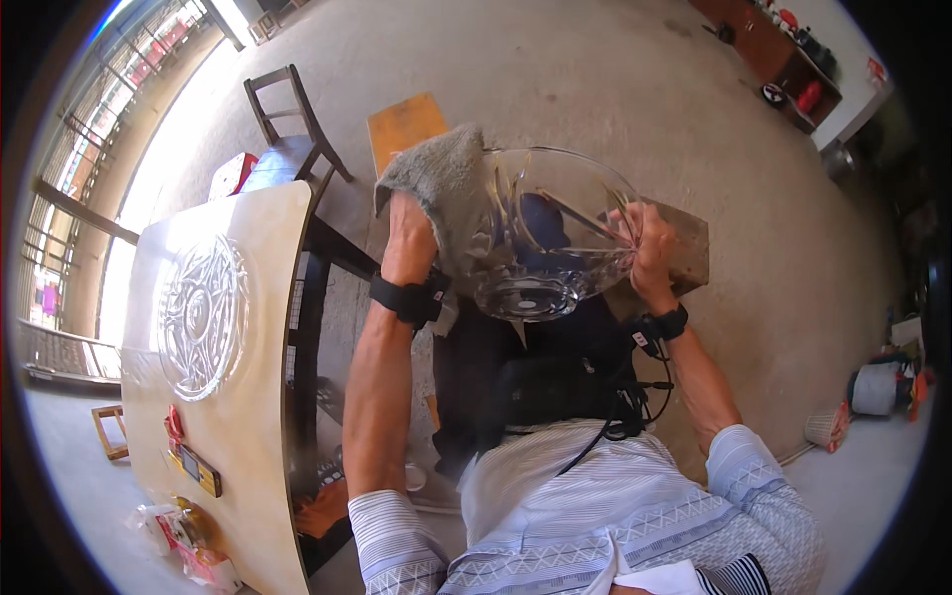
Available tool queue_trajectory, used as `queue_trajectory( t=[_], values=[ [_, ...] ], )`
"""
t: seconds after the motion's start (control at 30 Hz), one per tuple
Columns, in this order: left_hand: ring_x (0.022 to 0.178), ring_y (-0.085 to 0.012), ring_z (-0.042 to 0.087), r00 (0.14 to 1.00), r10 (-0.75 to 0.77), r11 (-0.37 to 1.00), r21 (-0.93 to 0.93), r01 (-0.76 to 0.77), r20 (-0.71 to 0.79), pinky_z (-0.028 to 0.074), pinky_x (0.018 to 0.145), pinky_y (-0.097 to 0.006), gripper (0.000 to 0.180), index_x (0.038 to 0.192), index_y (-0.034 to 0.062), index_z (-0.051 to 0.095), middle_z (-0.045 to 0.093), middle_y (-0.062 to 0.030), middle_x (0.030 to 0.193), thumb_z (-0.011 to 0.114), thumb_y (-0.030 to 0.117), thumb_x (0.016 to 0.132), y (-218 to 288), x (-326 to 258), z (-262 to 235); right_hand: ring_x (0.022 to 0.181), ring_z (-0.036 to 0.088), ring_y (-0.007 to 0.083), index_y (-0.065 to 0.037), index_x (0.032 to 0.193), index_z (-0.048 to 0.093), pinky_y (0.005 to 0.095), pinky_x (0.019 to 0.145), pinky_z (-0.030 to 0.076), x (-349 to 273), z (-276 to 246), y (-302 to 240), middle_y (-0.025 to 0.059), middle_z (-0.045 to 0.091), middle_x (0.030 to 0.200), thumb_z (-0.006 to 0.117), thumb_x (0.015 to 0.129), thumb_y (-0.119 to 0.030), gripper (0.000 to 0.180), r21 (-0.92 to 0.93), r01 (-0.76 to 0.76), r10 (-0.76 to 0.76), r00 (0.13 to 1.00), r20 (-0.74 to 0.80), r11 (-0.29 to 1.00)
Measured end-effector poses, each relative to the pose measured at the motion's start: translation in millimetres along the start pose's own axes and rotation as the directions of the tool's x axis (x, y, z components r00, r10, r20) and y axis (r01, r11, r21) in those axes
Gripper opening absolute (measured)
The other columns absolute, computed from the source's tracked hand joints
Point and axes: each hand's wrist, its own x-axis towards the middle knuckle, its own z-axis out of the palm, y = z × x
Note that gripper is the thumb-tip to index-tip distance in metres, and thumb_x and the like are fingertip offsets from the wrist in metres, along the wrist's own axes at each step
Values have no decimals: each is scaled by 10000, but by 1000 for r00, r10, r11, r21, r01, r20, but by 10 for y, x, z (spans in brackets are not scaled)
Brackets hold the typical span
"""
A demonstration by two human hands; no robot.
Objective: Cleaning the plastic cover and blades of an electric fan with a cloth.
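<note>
A large clear glass bowl (531, 296) is held tilted in front of me, above my lap, its round base toward my body. My right hand (650, 246) grips the bowl's right side, fingers closed around the glass edge. A grey towel cloth (451, 178) is draped over my left hand (409, 223) and lies against the bowl's left side. The cloth hides my left fingers, while the back of the hand and the wrist show below it.
At left, a pale table (248, 456) bears a patterned glass dish (203, 317), a yellow-black phone (198, 471) and a bag of packets (188, 545). Beyond it stand a wooden chair (283, 154) and a red box (232, 176). A yellow board (405, 124) and brown block (689, 238) flank the bowl.
</note>
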Motion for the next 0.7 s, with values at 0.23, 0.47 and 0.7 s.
queue_trajectory(
  t=[0.23, 0.47, 0.7],
  values=[
    [1198, -343, 572, 986, 150, 940, 300, -163, 68, 440, 1043, -418, 462, 1357, -3, 592, 608, -191, 1323, 644, 60, 903, 74, 70, 30, 630, 485, 67, 5, 1103, 730, 252, 574, 399, 359, 395, -1050, -13, 533, 675, 519, 1065, -323, 391, -355, 111, -1, 956, 295, 928],
    [1045, -307, 642, 881, 444, 809, 498, -314, -165, 476, 945, -427, 331, 1205, 16, 666, 702, -136, 1131, 641, 131, 895, -819, -183, 178, 574, 366, 48, -14, 935, 728, 272, 524, 318, 457, 667, -1173, -44, 380, 596, 619, 1021, -287, 306, -446, 236, -38, 912, 410, 864],
    [1053, -317, 636, 959, 35, 979, 201, 23, -281, 473, 953, -433, 342, 1212, 17, 666, 700, -142, 1135, 642, 133, 891, -1726, -1233, 602, 569, 327, 41, -7, 878, 708, 269, 513, 271, 352, 614, -1149, -58, 341, 592, 604, 1032, -294, 342, -420, 264, -94, 919, 382, 868]
  ],
)
